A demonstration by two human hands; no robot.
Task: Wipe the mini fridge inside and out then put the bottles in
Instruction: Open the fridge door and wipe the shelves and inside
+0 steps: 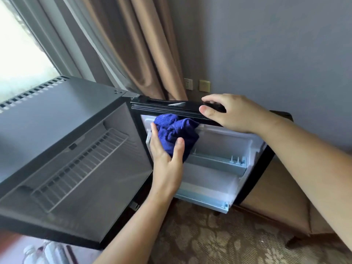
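Now: black mini fridge (62, 103) fills left of frame, cavity open, wire shelf (80, 168) inside. Door (219, 149) swung open at centre, white liner facing camera. Right hand (234, 113) grips door's top edge, thumb on inner side. Left hand (167, 155) clutches bunched blue cloth (175, 132) against liner's upper left. Bottles (38, 252), blurred, lower left corner.

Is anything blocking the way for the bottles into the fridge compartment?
Nothing visible: the door stands wide open, right hand gripping its top edge; the wire shelf inside carries nothing; left hand holds the cloth.
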